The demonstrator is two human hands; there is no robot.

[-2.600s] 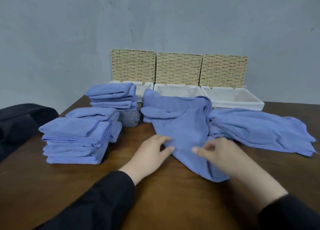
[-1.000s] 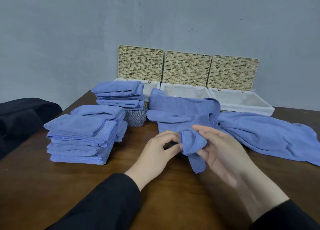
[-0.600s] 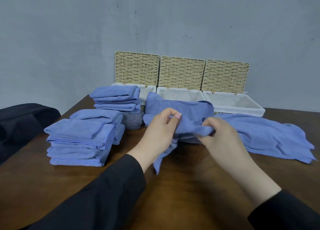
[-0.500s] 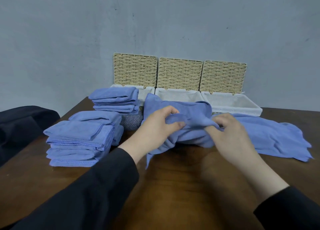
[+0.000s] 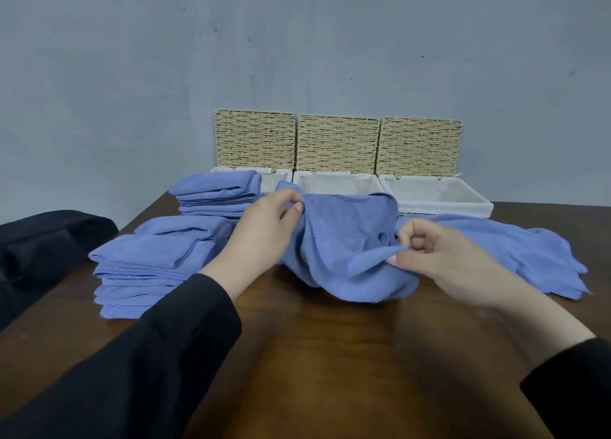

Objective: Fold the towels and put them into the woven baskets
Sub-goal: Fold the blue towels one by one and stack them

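Note:
A loose blue towel (image 5: 347, 250) hangs bunched between my hands above the table's middle. My left hand (image 5: 264, 230) pinches its stitched hem at the upper left. My right hand (image 5: 433, 256) pinches another edge lower to the right. More unfolded blue towels (image 5: 515, 250) lie spread to the right. Three woven baskets with white liners stand open at the back: left (image 5: 279, 175), middle (image 5: 334, 184), right (image 5: 439, 194), their lids upright against the wall. A near stack of folded towels (image 5: 152, 263) and a farther stack (image 5: 218, 192) sit at the left.
The brown wooden table (image 5: 330, 356) stretches toward me. A dark cloth or bag (image 5: 39, 246) lies off its left edge. A grey wall closes the back behind the basket lids.
Both hands picked the towel's corner off the table, lifted it and drew apart. The left hand went up-left along the hem, the right moved right, and the towel is opening between them.

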